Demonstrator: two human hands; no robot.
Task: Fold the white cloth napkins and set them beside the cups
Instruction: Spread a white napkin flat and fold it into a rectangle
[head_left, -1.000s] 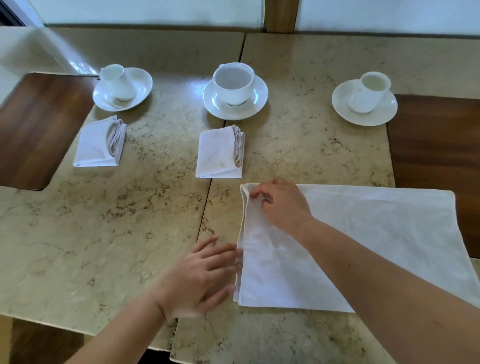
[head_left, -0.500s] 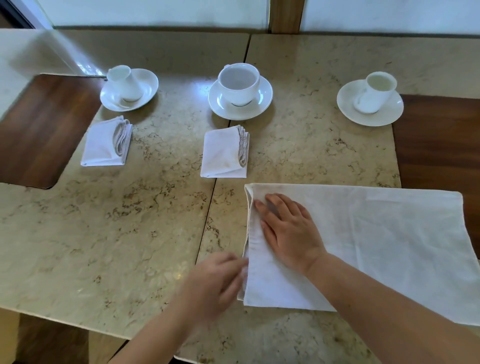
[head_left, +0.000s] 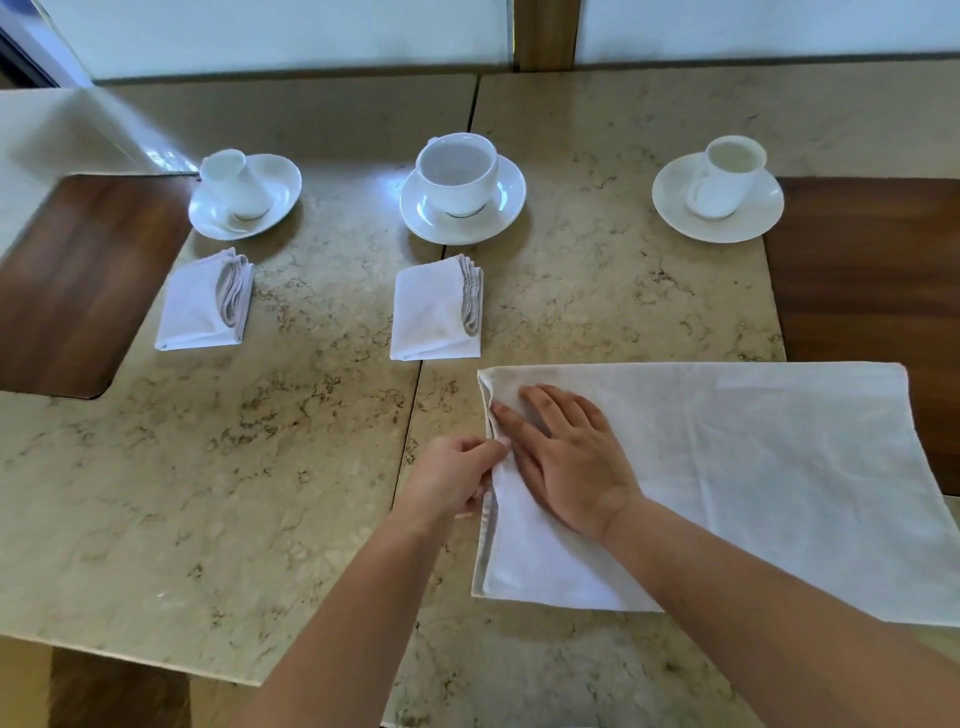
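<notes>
A large white napkin (head_left: 753, 467) lies spread in a long rectangle on the marble table, right of centre. My right hand (head_left: 563, 457) rests flat on its left part, fingers apart. My left hand (head_left: 449, 480) pinches the napkin's left edge between thumb and fingers. Two folded napkins lie further back: one (head_left: 205, 304) below the left cup (head_left: 234, 184), another (head_left: 434, 314) below the middle cup (head_left: 457, 171). The right cup (head_left: 724, 174) on its saucer has no napkin beside it.
The marble table (head_left: 260, 467) has a seam down its middle. Dark wooden insets sit at the far left (head_left: 72, 280) and far right (head_left: 872, 270). A wall panel runs along the back. The table's front edge is near my forearms.
My right hand went from gripping the napkin's top left corner to lying flat on it. My left hand curled from flat on the table to pinching the left edge.
</notes>
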